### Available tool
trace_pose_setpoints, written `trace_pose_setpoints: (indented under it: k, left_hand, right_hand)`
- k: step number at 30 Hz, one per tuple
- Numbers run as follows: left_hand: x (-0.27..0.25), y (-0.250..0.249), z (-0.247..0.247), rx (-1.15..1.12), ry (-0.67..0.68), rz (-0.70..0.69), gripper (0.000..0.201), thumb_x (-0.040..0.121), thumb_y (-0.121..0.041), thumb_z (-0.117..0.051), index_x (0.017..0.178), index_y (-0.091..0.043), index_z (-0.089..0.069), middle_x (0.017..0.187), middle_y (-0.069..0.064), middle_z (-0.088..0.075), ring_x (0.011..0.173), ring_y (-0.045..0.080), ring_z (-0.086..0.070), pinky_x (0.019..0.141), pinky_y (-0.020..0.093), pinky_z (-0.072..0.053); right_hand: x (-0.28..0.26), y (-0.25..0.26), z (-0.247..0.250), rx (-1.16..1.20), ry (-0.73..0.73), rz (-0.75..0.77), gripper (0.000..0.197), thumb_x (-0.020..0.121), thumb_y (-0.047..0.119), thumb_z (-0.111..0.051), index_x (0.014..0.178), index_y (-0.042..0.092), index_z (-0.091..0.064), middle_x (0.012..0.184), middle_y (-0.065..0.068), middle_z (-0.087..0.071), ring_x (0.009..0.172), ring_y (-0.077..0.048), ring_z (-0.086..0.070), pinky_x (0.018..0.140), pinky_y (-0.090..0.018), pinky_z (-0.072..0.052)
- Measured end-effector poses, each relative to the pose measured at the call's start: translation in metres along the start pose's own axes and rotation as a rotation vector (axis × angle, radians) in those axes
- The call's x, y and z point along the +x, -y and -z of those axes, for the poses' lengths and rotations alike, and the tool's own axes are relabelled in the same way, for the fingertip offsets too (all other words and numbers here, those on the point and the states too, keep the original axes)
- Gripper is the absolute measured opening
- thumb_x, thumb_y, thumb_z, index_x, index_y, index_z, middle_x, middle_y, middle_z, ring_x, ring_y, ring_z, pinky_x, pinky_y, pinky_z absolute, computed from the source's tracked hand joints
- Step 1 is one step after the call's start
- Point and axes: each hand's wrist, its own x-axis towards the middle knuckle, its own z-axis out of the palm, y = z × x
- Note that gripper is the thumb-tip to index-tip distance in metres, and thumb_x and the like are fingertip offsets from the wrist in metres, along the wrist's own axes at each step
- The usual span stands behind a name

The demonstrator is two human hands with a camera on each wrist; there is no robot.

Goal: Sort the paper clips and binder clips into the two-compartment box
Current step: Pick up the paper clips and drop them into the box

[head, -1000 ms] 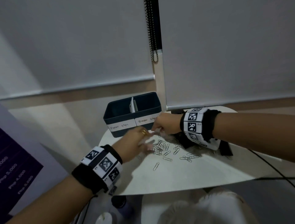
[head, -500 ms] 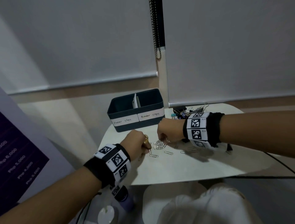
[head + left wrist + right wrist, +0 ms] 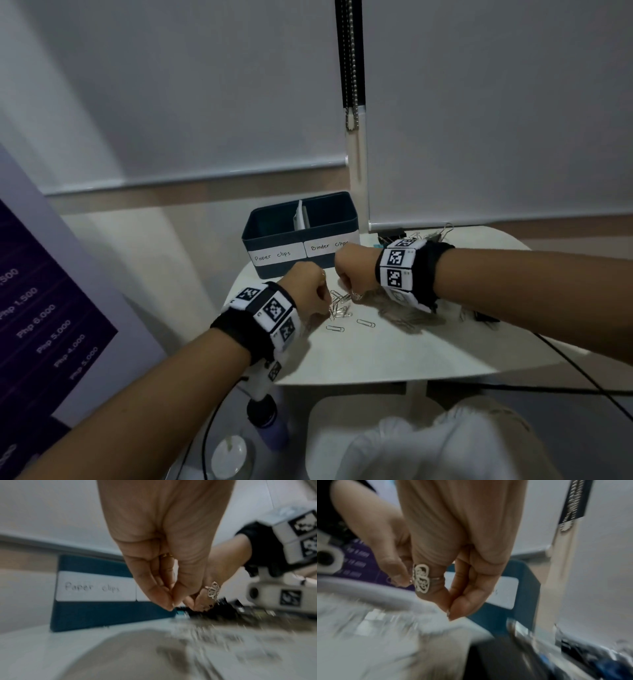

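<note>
progress: early — box (image 3: 298,236) just beyond both hands, looks empty | paper clips (image 3: 339,305) between hands, binder clips (image 3: 390,235) behind right wrist — unsorted | left hand (image 3: 305,291), right hand (image 3: 354,270): fingertips pinched; grasp unclear

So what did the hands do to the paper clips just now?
The left hand and right hand swept the spread-out paper clips into a small heap between them; both now curl over it, fingertips pinched. The box stayed put, as did two stray clips.
</note>
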Motion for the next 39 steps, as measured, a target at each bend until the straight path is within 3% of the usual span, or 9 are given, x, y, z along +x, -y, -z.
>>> trace_pose_setpoints:
  k: [9, 14, 17, 22, 26, 29, 34, 37, 39]
  left_hand:
    - [0.008, 0.042, 0.086, -0.369, -0.444, 0.187, 0.008, 0.078, -0.002, -0.067, 0.083, -0.007, -0.071, 0.075, -0.002, -0.064, 0.067, 0.01, -0.06, 0.062, 0.02, -0.049]
    - [0.049, 0.063, 0.089, -0.214, -0.537, 0.328, 0.021, 0.078, -0.007, -0.069, 0.1, -0.009, -0.069, 0.098, 0.011, -0.072, 0.09, 0.022, -0.067, 0.08, 0.026, -0.048]
    - [0.053, 0.067, 0.084, -0.122, -0.442, 0.256, 0.03, 0.081, -0.016, -0.07, 0.11, -0.008, -0.069, 0.111, 0.008, -0.07, 0.102, 0.02, -0.065, 0.092, 0.026, -0.046]
    - [0.027, 0.054, 0.085, -0.115, -0.558, 0.085, 0.037, 0.081, -0.017, -0.07, 0.118, -0.013, -0.063, 0.118, 0.007, -0.065, 0.104, 0.019, -0.061, 0.086, 0.022, -0.043]
    - [-0.008, 0.035, 0.06, -0.176, -0.218, -0.207, 0.033, 0.078, -0.024, -0.072, 0.11, -0.017, -0.067, 0.109, 0.0, -0.062, 0.101, 0.016, -0.06, 0.092, 0.031, -0.05]
    - [-0.015, 0.033, 0.027, 0.075, 0.109, -0.155, 0.038, 0.092, -0.034, -0.051, 0.124, -0.013, -0.057, 0.125, 0.002, -0.057, 0.116, 0.017, -0.053, 0.101, 0.029, -0.042]
    - [-0.013, 0.043, 0.008, 0.096, 0.255, 0.158, 0.039, 0.102, -0.018, -0.023, 0.126, 0.001, -0.047, 0.128, 0.017, -0.05, 0.119, 0.027, -0.044, 0.111, 0.032, -0.024]
    - [-0.013, 0.048, 0.0, 0.159, 0.269, 0.2, 0.046, 0.102, -0.026, -0.022, 0.132, 0.004, -0.041, 0.139, 0.019, -0.041, 0.123, 0.024, -0.039, 0.11, 0.032, -0.025]
    - [-0.015, 0.05, -0.004, 0.173, 0.289, 0.173, 0.051, 0.102, -0.03, -0.021, 0.14, 0.004, -0.03, 0.149, 0.018, -0.029, 0.136, 0.024, -0.029, 0.114, 0.031, -0.02]
  right_hand:
    - [0.022, -0.02, 0.085, 0.732, -0.457, -0.062, 0.008, 0.081, 0.006, -0.067, 0.089, 0.005, -0.071, 0.092, -0.006, -0.073, 0.079, -0.013, -0.067, 0.08, -0.026, -0.058]
    - [0.065, -0.01, 0.09, 0.768, -0.504, -0.121, 0.024, 0.083, 0.001, -0.065, 0.106, 0.003, -0.069, 0.107, -0.013, -0.07, 0.093, -0.019, -0.067, 0.084, -0.024, -0.053]
    - [0.067, -0.012, 0.086, 0.701, -0.458, -0.114, 0.03, 0.085, 0.008, -0.065, 0.114, 0.008, -0.066, 0.117, -0.008, -0.068, 0.108, -0.018, -0.063, 0.092, -0.021, -0.046]
    - [0.013, -0.022, 0.085, 0.64, -0.54, -0.075, 0.026, 0.088, 0.013, -0.061, 0.113, 0.008, -0.065, 0.115, -0.006, -0.067, 0.102, -0.014, -0.062, 0.088, -0.018, -0.044]
    - [-0.043, -0.029, 0.059, 0.526, -0.395, -0.05, 0.015, 0.087, 0.009, -0.061, 0.099, 0.008, -0.071, 0.098, -0.002, -0.071, 0.082, -0.006, -0.059, 0.081, -0.015, -0.047]
    - [-0.063, -0.024, 0.029, 0.292, -0.091, 0.018, 0.02, 0.088, 0.005, -0.056, 0.08, 0.015, -0.071, 0.076, 0.012, -0.06, 0.07, -0.003, -0.051, 0.074, -0.011, -0.04]
    - [-0.069, -0.015, -0.006, -0.024, 0.128, 0.017, 0.017, 0.083, 0.007, -0.046, 0.082, 0.01, -0.063, 0.09, -0.005, -0.067, 0.093, -0.025, -0.06, 0.079, -0.031, -0.049]
    - [-0.069, -0.01, -0.017, -0.029, 0.118, 0.02, 0.017, 0.08, 0.003, -0.046, 0.068, 0.013, -0.053, 0.074, -0.001, -0.057, 0.092, -0.024, -0.059, 0.081, -0.034, -0.051]
    - [-0.069, -0.007, -0.02, -0.017, 0.065, 0.029, 0.018, 0.08, 0.0, -0.043, 0.079, 0.01, -0.059, 0.082, -0.002, -0.058, 0.093, -0.023, -0.058, 0.069, -0.026, -0.044]
